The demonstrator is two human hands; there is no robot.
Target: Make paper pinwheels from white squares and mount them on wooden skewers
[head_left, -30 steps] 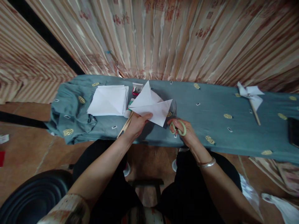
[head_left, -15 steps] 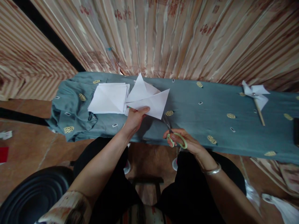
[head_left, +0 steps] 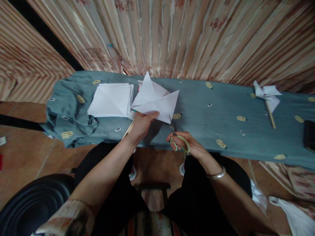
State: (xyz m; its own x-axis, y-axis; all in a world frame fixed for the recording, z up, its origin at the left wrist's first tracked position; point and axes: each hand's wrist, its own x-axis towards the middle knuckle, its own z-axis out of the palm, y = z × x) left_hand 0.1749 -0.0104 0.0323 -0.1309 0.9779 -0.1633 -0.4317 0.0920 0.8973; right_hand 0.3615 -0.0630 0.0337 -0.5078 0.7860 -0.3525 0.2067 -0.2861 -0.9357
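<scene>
A white paper sheet (head_left: pixel 159 103), slit into pointed flaps, is pinched in my left hand (head_left: pixel 142 126), thumb on top near its lower edge. My right hand (head_left: pixel 183 143) grips green-handled scissors (head_left: pixel 182 143) by the loops. Their blades lie at the sheet's lower right corner, spread slightly apart around the paper's edge. Left of the sheet rests a stack of white paper squares (head_left: pixel 110 100) with diagonal creases. Beneath the held sheet, something with red and green bits shows only in part.
A narrow table under a grey-green cloth (head_left: pixel 197 105) runs across, with a pleated curtain (head_left: pixel 157 39) behind it. Far right lies a white paper pinwheel (head_left: pixel 267 95) on a stick, near a dark object (head_left: pixel 309 135) at the edge. A black round stool (head_left: pixel 34 203) stands lower left.
The scissors have moved up and left, so their blades now overlap the sheet's lower right corner. My left hand keeps its hold on the paper. The whole view has shifted slightly.
</scene>
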